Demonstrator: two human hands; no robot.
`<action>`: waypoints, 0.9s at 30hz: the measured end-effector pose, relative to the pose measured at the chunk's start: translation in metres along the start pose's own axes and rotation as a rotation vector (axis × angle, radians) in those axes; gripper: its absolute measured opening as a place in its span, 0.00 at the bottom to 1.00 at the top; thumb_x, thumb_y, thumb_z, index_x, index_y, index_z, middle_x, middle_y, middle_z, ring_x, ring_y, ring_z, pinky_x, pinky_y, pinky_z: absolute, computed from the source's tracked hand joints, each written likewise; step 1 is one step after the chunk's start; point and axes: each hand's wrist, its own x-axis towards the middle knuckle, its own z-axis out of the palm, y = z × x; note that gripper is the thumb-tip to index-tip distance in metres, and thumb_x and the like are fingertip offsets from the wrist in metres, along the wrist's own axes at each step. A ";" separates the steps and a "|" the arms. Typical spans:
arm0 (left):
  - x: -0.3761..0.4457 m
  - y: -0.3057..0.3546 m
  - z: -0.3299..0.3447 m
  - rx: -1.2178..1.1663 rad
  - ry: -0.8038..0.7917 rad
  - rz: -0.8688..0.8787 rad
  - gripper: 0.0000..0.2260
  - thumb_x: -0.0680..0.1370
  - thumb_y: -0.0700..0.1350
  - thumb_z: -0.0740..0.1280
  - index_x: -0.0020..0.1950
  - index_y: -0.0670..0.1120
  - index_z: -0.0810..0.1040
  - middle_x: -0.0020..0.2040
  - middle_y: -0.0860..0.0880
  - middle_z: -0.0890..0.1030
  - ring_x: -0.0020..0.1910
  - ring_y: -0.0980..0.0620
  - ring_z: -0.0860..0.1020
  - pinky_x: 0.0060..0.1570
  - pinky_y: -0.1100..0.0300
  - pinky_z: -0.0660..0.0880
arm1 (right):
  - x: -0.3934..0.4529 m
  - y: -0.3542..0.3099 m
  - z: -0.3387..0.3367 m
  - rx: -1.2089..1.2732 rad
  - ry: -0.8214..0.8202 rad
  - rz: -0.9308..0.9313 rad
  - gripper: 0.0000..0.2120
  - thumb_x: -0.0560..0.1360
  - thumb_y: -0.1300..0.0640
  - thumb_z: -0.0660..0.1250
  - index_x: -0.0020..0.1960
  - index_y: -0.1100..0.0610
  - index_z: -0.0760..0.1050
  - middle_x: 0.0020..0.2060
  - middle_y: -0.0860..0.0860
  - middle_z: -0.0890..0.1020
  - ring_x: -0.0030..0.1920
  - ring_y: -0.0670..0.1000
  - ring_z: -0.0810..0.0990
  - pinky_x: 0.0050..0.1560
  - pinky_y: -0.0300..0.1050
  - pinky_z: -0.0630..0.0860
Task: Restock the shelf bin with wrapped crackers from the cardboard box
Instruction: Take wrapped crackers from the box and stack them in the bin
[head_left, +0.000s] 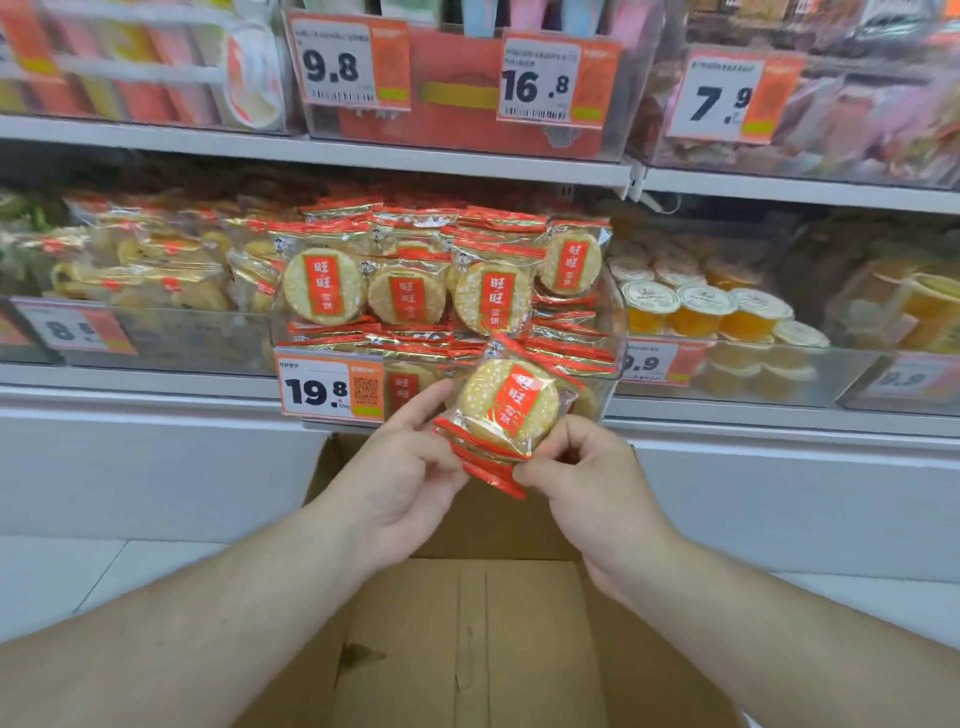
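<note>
1. Left hand (410, 457) and right hand (582, 478) together hold a small stack of round, sugar-speckled crackers in clear wrappers with red ends and red labels (506, 410); both pinch its lower red edge, left fingers curled along the stack's left side.
2. The stack sits tilted, just in front of the clear plastic shelf bin (615, 332), below its rim.
3. The bin is heaped with matching wrapped crackers (410, 291), several standing face-out along the front.
4. White-and-orange price tag reading 19.8 (332, 384) is clipped to the bin's front left.
5. Open brown cardboard box (467, 639) lies beneath the forearms; its visible bottom shows bare flaps.
6. Neighbouring bin to the right holds orange jelly cups with white lids (701, 306).
</note>
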 end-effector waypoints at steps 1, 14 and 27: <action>0.001 0.002 0.001 -0.023 -0.041 -0.002 0.34 0.60 0.25 0.55 0.66 0.38 0.74 0.58 0.38 0.81 0.54 0.44 0.81 0.55 0.54 0.79 | 0.001 0.000 -0.001 -0.034 -0.004 -0.022 0.20 0.67 0.72 0.72 0.26 0.52 0.71 0.25 0.43 0.74 0.31 0.43 0.72 0.32 0.31 0.68; 0.012 0.008 -0.005 0.297 0.040 0.227 0.27 0.59 0.31 0.77 0.56 0.45 0.80 0.52 0.44 0.83 0.48 0.49 0.82 0.42 0.58 0.79 | 0.010 -0.013 -0.014 -0.199 0.073 -0.010 0.09 0.56 0.58 0.69 0.31 0.53 0.69 0.24 0.42 0.70 0.31 0.48 0.69 0.34 0.44 0.67; 0.003 0.023 0.002 0.959 -0.272 0.477 0.25 0.62 0.42 0.77 0.57 0.58 0.78 0.53 0.58 0.82 0.52 0.59 0.80 0.49 0.62 0.76 | 0.015 -0.034 -0.036 -0.359 -0.317 -0.194 0.18 0.70 0.65 0.76 0.55 0.52 0.76 0.48 0.50 0.85 0.49 0.48 0.84 0.53 0.45 0.80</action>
